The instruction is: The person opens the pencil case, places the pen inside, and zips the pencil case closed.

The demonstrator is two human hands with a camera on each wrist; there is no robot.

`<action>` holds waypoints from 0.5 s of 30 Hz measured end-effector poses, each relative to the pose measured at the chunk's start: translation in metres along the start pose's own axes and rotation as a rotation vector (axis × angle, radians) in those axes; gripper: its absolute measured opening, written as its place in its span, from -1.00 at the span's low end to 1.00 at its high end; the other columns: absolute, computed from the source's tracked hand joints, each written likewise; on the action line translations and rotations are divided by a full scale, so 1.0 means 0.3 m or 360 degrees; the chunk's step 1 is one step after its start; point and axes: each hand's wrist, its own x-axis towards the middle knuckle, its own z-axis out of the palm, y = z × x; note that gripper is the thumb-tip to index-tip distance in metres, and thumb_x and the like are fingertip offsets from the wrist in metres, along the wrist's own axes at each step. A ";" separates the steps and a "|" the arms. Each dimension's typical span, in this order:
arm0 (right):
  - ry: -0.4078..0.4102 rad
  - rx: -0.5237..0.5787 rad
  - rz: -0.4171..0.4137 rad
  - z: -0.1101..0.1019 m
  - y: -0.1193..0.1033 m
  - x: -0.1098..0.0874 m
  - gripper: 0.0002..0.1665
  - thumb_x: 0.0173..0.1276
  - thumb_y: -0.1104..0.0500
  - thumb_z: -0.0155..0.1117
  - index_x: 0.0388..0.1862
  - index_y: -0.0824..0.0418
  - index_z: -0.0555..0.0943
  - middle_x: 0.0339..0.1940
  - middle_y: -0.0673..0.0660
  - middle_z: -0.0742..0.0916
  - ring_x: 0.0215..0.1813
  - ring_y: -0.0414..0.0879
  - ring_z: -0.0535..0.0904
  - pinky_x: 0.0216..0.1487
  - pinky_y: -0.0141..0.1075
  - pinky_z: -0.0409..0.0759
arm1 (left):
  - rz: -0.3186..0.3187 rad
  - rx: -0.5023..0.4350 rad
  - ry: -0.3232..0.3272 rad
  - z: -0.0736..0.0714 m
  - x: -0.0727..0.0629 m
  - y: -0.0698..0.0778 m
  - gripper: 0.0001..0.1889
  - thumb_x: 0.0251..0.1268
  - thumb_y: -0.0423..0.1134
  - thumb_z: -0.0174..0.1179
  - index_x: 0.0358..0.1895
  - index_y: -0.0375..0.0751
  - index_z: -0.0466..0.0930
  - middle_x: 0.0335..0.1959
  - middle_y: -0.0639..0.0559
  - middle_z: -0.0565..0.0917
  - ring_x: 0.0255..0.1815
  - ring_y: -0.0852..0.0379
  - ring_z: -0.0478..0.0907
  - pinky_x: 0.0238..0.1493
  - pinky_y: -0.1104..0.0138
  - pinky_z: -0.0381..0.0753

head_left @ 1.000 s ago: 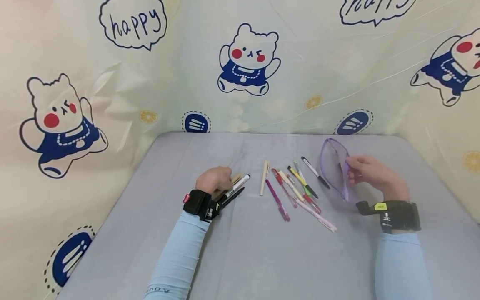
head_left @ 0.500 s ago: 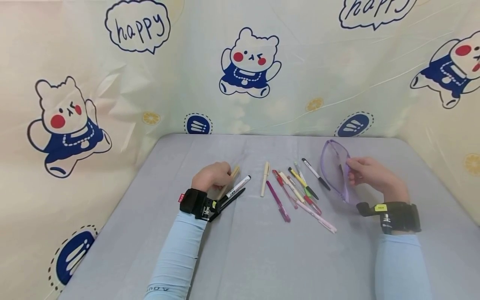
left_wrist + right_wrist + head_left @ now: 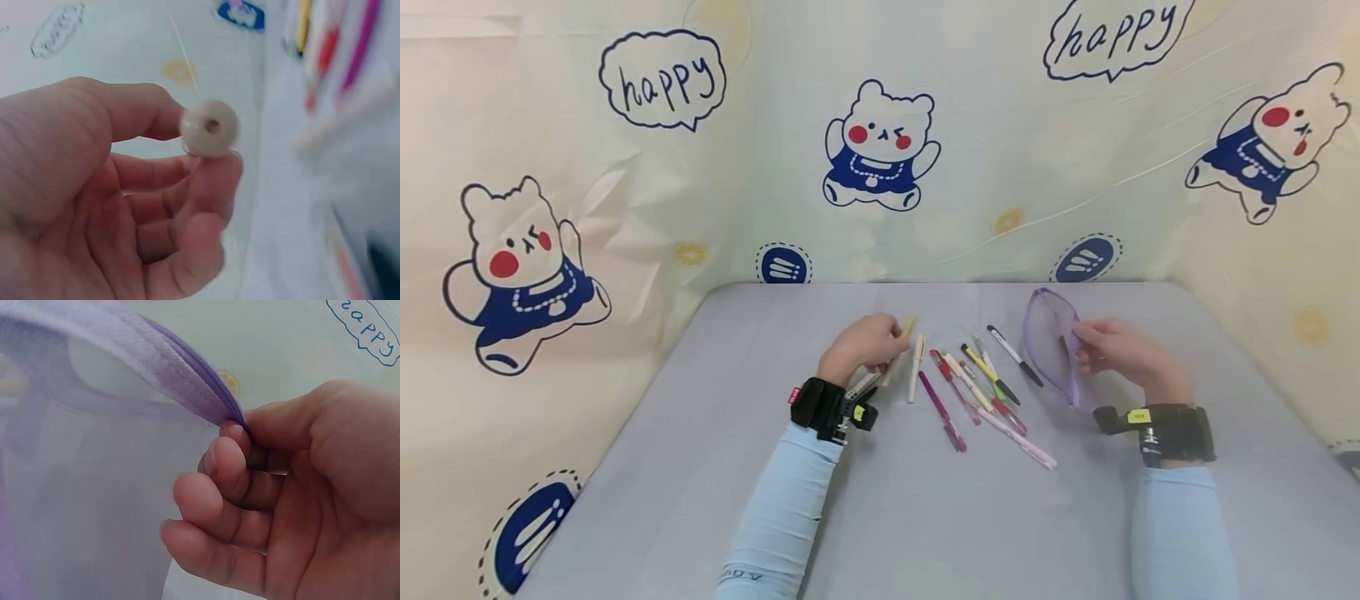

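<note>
My left hand pinches a beige pen between thumb and fingers, its round end facing the left wrist camera. In the head view the pen slants up past the fingertips, just left of a cream pen on the table. My right hand pinches the zippered edge of a purple mesh pouch, whose mouth gapes toward the left. Between the hands lie a purple pen, a yellow pen, a pink pen and several others in a loose heap.
A white marker shows partly under the left wrist; the black pen near it is mostly hidden there. A white pen with a black grip lies close to the pouch. The grey table ends at a printed backdrop.
My left hand has lifted the beige pen and moved right with it, toward the cream pen. The right hand keeps its hold on the pouch. The head view has shifted slightly.
</note>
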 end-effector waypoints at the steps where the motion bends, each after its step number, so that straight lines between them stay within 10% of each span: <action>1: 0.0003 0.0004 0.0002 0.004 -0.001 0.002 -0.57 0.61 -0.02 -0.13 -0.28 0.32 0.41 -0.49 0.02 0.55 -0.39 -0.12 0.56 -0.19 -0.22 0.63 | 0.0029 -0.0013 -0.0001 0.010 0.012 0.024 -0.73 0.45 -0.12 0.02 -0.03 -0.24 0.53 -0.43 -0.04 0.64 -0.51 0.08 0.62 -0.48 0.34 0.57; 15: -0.0018 0.0032 0.0039 0.011 -0.005 0.004 -0.63 0.62 0.10 -0.16 -0.25 0.36 0.44 -0.50 0.07 0.54 -0.41 -0.10 0.55 -0.20 -0.21 0.61 | 0.0171 -0.0281 -0.0065 0.159 0.137 0.263 -0.68 0.48 -0.04 0.06 0.03 -0.21 0.58 -0.37 -0.01 0.65 -0.47 0.11 0.61 -0.39 0.26 0.61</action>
